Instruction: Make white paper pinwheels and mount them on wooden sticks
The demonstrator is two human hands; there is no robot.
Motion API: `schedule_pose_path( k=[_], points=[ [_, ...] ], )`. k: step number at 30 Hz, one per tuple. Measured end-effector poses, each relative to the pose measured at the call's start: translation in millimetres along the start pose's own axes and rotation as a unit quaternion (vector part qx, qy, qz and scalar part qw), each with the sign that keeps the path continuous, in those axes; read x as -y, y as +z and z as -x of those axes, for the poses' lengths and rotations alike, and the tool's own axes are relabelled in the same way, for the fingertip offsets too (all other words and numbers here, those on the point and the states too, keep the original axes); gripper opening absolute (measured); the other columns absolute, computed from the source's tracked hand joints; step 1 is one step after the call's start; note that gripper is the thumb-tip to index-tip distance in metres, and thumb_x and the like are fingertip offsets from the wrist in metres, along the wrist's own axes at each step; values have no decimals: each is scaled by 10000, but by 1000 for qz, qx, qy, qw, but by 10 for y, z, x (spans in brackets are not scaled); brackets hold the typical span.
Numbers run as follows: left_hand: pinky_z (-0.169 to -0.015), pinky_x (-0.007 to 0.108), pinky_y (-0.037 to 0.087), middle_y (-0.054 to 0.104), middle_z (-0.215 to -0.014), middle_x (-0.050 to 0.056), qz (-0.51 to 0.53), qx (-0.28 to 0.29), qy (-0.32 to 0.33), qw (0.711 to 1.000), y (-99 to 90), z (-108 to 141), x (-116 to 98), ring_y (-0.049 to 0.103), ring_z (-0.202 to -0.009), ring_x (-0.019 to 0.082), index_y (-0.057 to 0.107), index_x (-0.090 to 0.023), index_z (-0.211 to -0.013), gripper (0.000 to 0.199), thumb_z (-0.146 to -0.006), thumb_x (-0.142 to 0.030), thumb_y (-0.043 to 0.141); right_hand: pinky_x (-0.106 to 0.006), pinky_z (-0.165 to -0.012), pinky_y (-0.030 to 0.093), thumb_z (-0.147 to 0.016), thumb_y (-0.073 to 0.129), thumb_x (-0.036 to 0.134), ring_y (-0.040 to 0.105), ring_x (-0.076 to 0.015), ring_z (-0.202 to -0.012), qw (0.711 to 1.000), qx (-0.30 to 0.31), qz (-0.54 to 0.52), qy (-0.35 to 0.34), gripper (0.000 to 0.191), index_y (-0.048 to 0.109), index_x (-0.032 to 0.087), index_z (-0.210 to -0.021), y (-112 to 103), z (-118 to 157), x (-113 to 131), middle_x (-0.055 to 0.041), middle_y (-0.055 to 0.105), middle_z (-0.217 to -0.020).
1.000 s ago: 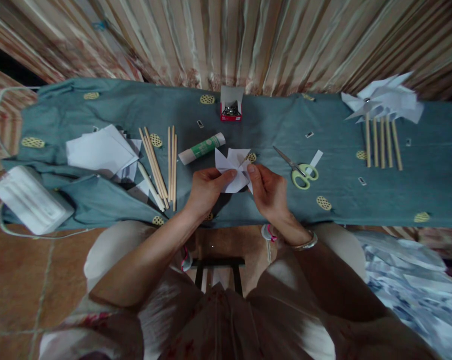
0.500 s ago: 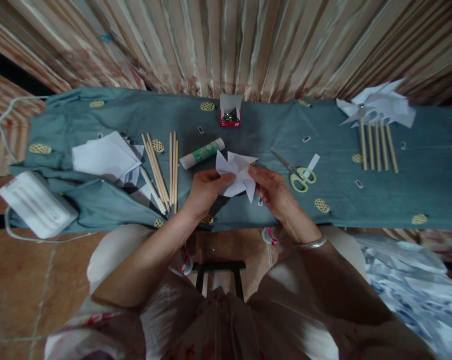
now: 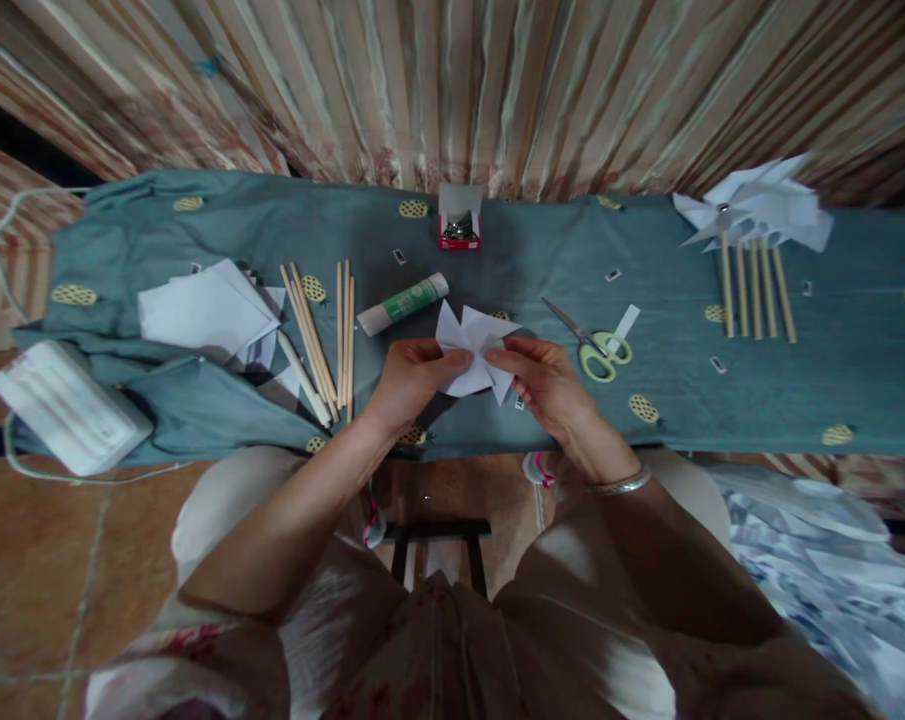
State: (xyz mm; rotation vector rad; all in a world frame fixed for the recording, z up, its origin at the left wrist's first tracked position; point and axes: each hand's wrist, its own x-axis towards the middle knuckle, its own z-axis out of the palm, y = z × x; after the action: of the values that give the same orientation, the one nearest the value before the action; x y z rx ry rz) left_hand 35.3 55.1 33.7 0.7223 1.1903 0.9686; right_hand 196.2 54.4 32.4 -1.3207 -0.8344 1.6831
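Note:
Between my two hands is a white paper pinwheel (image 3: 476, 335) with folded blades, held just above the cloth. My left hand (image 3: 414, 375) pinches its left side, thumb on top near the centre. From the right, my right hand (image 3: 546, 385) grips it, the thumb pressing on a blade close to the middle; the fingers underneath are partly hidden. Just beyond the left hand lies a green and white glue stick (image 3: 405, 304). Green-handled scissors (image 3: 594, 345) rest to the right of my right hand, touching a white paper strip (image 3: 626, 326).
A small red box (image 3: 459, 232) of metal pins or clips stands open at the back. Wooden sticks (image 3: 313, 335) and white paper sheets (image 3: 201, 312) lie left, near a white power box (image 3: 73, 408). Several finished pinwheels (image 3: 756, 205) on sticks lie right. A patterned cloth (image 3: 722, 420) covers the table.
My right thumb has moved left onto the pinwheel, closer to its centre, pressing a blade inward. The left hand keeps its pinch, and the view has shifted slightly.

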Motion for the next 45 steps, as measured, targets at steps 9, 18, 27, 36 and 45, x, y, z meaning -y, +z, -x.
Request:
schedule_pose_path(
  k=[9, 18, 27, 36, 45],
  points=[
    [-533, 242, 424, 707, -626, 35, -6, 14, -3, 1000, 2, -6, 5, 569, -537, 121, 737, -139, -624, 294, -480, -346, 887, -287, -642, 552, -660, 827, 437, 662, -146, -669, 998, -7, 25, -48, 309, 705, 221, -845, -96, -69, -86, 0, 723, -786],
    [-504, 228, 385, 682, -576, 25, -57, 45, -31, 997, 13, 5, 53, 543, -508, 113, 727, -154, -575, 212, -517, -331, 826, -431, -1112, 435, -811, 742, 255, 591, -227, -1271, 897, -11, 283, -339, 269, 734, 261, -1079, -252, -87, 69, -57, 669, -1309],
    [-491, 213, 376, 658, -543, 5, -39, 48, -40, 997, 58, 21, 37, 521, -479, 94, 699, -156, -555, 198, -511, -303, 825, -429, -1038, 491, -834, 724, 192, 664, -227, -1113, 861, -9, 328, -389, 89, 761, 269, -859, -199, 22, 88, -44, 741, -1144],
    [-470, 214, 324, 613, -518, -6, -47, 51, -53, 996, 43, 19, 44, 467, -468, 83, 685, -150, -545, 207, -519, -313, 809, -473, -1052, 474, -881, 649, 237, 612, -242, -1186, 805, 19, 416, -422, 111, 742, 294, -864, -239, 95, 88, -6, 718, -1193],
    [-477, 210, 322, 597, -520, -15, -33, 62, -46, 996, 53, 22, 42, 450, -470, 72, 669, -156, -529, 200, -528, -297, 811, -490, -1051, 481, -897, 630, 233, 601, -268, -1203, 784, 31, 451, -425, 124, 740, 288, -882, -245, 120, 108, -17, 725, -1194]
  ],
)
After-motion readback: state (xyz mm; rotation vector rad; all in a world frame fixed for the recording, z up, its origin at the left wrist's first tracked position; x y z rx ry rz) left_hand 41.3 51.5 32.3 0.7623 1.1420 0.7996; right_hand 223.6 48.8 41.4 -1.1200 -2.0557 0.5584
